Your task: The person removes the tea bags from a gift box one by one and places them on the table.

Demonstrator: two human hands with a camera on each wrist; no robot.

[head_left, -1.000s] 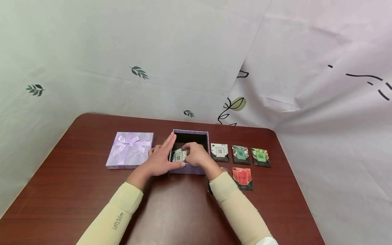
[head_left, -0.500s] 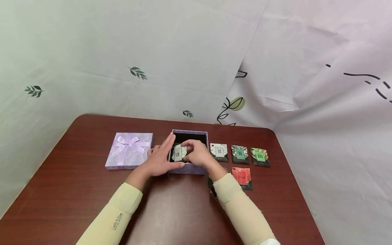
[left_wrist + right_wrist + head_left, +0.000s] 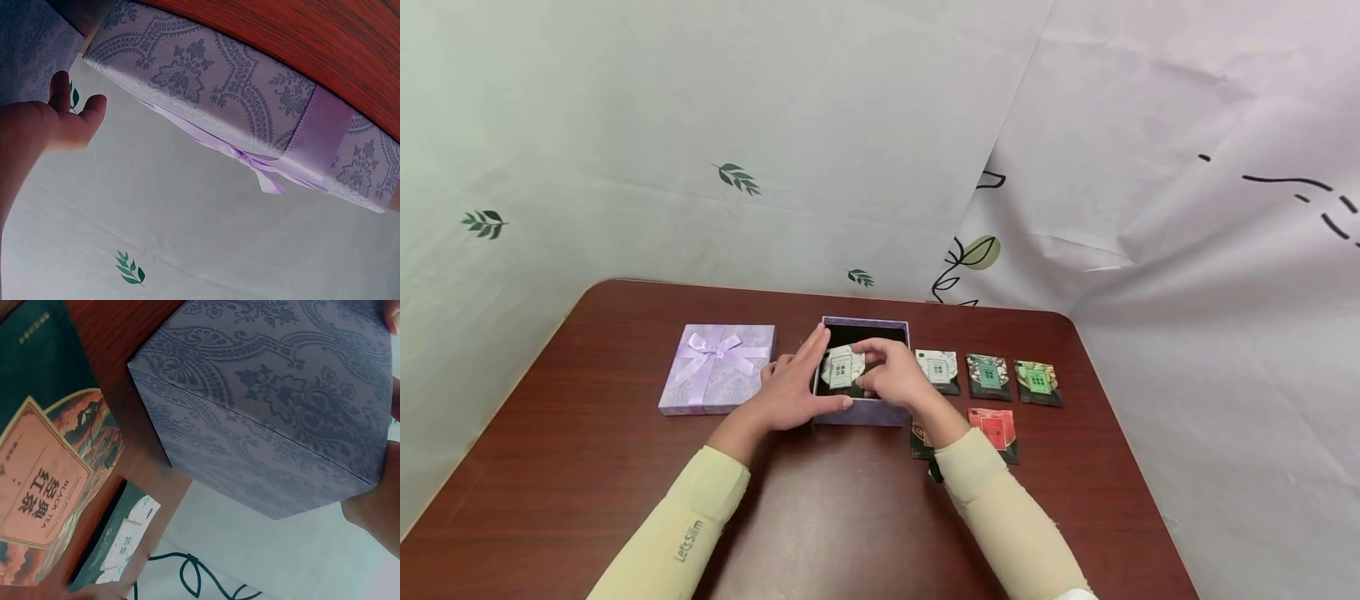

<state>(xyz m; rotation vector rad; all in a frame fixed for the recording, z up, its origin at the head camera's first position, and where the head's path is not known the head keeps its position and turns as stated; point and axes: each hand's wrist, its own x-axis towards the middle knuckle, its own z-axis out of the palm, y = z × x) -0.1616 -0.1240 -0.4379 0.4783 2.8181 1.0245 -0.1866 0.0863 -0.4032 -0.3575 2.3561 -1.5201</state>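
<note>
An open purple patterned box [image 3: 859, 413] stands on the table with a dark inside. My left hand [image 3: 790, 396] rests on its left side, fingers straight along the wall and thumb extended at the front edge. Over the box's left half, my right hand [image 3: 897, 375] holds a white-and-black tea sachet [image 3: 841, 372] by its right edge between thumb and fingers. The right wrist view shows the box's outer walls [image 3: 262, 394] but not the sachet in the hand. In the left wrist view, part of the left hand [image 3: 69, 125] appears near the ribboned lid [image 3: 187, 75].
Left of the box lies its lid with a lilac bow [image 3: 715, 358]. To the right lie a white sachet [image 3: 936, 371], a dark green one [image 3: 989, 377], a lime one [image 3: 1038, 382] and a red one [image 3: 992, 435]. A black tea sachet [image 3: 44, 487] is partly under the right forearm.
My right hand has shifted slightly right, and the sachet has turned and come a little up and right, showing more of its face. The left hand stays on the box.
</note>
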